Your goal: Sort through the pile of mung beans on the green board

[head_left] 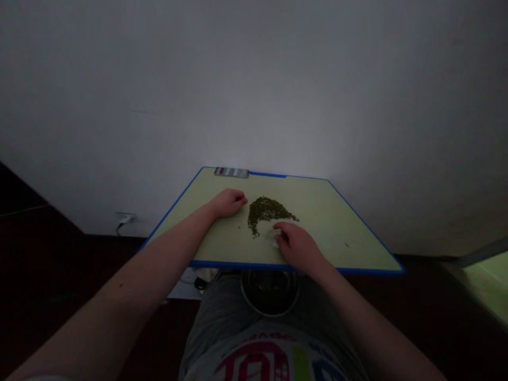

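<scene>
The work surface is a pale green table (341, 222) with a blue edge band, set against a plain white wall (254, 79). A heap of small green grains (266, 211), possibly mung beans, lies on the table slightly left of its centre, with a short trail of loose grains running toward the near edge on the heap's left side. The left hand (229, 202) rests on the table just beside the left edge of the heap, fingers curled inward into a loose fist; whether it encloses any grains cannot be determined. The right hand (298, 246) lies palm down near the front edge of the table, just below and right of the heap, fingers held close together over a small clear object (272, 237), apparently a shallow transparent dish; the contact is partly hidden and the grip cannot be confirmed. A metal bowl (270, 293) sits in the person's lap just below the front table edge, under the right hand's position. A flat rectangular device (231, 172), probably a phone, lies at the far edge of the table against the wall. A wall socket with a plug (125, 218) is visible low on the wall, left of the table.
</scene>
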Demonstrator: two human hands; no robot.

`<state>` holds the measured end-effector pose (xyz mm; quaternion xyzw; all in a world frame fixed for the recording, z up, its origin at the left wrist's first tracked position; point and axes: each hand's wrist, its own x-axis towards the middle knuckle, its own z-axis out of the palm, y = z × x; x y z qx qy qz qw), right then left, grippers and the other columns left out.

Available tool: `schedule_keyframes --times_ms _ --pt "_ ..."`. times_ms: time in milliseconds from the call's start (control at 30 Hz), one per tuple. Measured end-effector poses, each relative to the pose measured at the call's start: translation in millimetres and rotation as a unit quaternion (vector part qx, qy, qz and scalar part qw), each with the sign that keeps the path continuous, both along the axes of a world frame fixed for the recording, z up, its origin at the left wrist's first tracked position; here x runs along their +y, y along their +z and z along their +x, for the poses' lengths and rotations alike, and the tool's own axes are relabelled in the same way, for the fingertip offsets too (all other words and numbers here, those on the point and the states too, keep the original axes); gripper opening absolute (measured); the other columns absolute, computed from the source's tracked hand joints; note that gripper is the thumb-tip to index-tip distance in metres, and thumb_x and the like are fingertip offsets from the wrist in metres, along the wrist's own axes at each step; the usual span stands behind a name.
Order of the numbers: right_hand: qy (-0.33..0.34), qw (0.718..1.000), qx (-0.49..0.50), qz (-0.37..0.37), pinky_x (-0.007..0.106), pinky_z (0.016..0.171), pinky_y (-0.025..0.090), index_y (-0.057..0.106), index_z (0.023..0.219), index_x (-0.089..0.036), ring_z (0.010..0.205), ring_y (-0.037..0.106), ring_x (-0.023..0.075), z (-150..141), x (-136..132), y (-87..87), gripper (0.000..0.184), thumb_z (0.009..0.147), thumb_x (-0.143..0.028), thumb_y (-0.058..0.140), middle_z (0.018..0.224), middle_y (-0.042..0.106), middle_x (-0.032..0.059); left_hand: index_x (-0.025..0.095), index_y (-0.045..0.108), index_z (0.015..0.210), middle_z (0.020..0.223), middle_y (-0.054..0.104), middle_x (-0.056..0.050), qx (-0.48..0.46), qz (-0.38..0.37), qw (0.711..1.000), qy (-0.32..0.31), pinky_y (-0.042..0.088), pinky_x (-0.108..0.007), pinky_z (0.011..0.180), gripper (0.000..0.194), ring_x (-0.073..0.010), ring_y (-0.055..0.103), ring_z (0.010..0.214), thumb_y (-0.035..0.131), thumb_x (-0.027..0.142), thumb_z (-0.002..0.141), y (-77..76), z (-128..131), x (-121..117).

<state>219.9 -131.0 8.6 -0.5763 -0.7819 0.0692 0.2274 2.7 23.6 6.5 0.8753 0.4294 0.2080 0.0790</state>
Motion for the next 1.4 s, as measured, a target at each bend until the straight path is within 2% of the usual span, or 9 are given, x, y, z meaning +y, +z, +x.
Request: schedule_keyframes --times_ms 167,600,867,1000,1200,1400 --pt "-0.021 0.999 -0.023 0.026 0.033 0.084 0.037 0.053 0.108 -0.016 0.094 0.053 0.0197 -5 13 -1.0 0.028 0.082 -0.019 0.043 0.104 0.060 0.0097 0.015 0.058 0.066 0.057 0.053 -0.001 -0.007 -0.003 1.000 -0.003 0.026 -0.024 0.052 0.034 -0.0107 0.041 0.054 0.040 0.040 0.078 0.9 0 -1" --pt "0.073 0.997 0.008 0.019 0.030 0.082 0.037 0.054 0.105 -0.015 0.091 0.052 0.0163 -6 17 3.2 0.026 0.080 -0.014 0.045 0.099 0.059 0.0082 0.015 0.058 0.065 0.057 0.052 -0.001 -0.014 0.002 1.000 -0.009 0.026 -0.024 0.052 0.032 -0.0106 0.040 0.053 0.041 0.038 0.078 -0.2 0 -1" --pt "0.029 0.999 0.004 0.018 0.030 0.083 0.036 0.053 0.106 -0.016 0.091 0.052 0.0166 -6 22 4.2 0.027 0.081 -0.015 0.043 0.102 0.059 0.0088 0.015 0.057 0.064 0.055 0.049 0.000 -0.009 -0.003 1.000 -0.010 0.025 -0.024 0.051 0.032 -0.0103 0.040 0.052 0.040 0.039 0.078 -1.5 -1 0" --pt "0.046 0.999 0.004 0.019 0.029 0.084 0.036 0.053 0.107 -0.015 0.094 0.051 0.0166 -8 25 5.2 0.028 0.080 -0.015 0.043 0.104 0.058 0.0079 0.015 0.057 0.064 0.055 0.050 0.000 -0.012 0.002 1.000 -0.012 0.025 -0.024 0.051 0.033 -0.0100 0.039 0.052 0.040 0.038 0.079 -0.6 -1 -1" --pt "0.079 0.997 0.010 0.014 0.027 0.080 0.037 0.054 0.104 -0.016 0.088 0.052 0.0150 -6 22 6.3 0.027 0.079 -0.012 0.044 0.097 0.059 0.0071 0.015 0.058 0.065 0.055 0.050 0.000 -0.009 0.000 1.000 -0.008 0.025 -0.024 0.051 0.032 -0.0101 0.040 0.052 0.040 0.038 0.079 -1.2 -1 -1" --pt "0.063 0.998 0.005 0.009 0.027 0.079 0.036 0.054 0.103 -0.015 0.085 0.052 0.0147 -7 18 4.3 0.025 0.079 -0.014 0.046 0.095 0.060 0.0066 0.014 0.060 0.067 0.058 0.053 -0.002 -0.004 0.000 1.000 -0.006 0.026 -0.024 0.053 0.033 -0.0107 0.041 0.054 0.040 0.039 0.079 -1.3 -1 0"
